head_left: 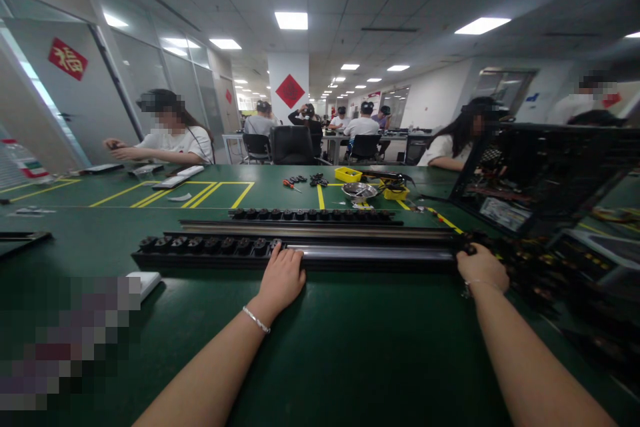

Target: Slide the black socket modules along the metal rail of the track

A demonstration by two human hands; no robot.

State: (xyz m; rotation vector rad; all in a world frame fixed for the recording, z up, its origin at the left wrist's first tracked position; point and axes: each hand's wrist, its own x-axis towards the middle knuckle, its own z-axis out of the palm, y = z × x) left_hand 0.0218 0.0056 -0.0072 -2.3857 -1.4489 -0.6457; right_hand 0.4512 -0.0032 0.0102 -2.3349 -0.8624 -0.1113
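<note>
A long black metal rail [370, 255] lies across the green table in front of me, with several round black socket inserts [227, 245] seated in its left half. My left hand [284, 275] presses down on the rail, its fingertips at the rightmost insert. At the rail's right end, my right hand [483, 268] is closed around a small black piece [469, 249] that looks like another socket insert, mostly covered by the fingers. Behind lie a bare rail [320, 229] and a second row of black inserts [313, 214].
A heap of dark parts [533, 260] lies right of my right hand, beside an open black computer case [545, 173]. Farther back are a metal bowl [359, 193], a yellow tray [349, 175] and a screwdriver [291, 185]. Other people sit around the table.
</note>
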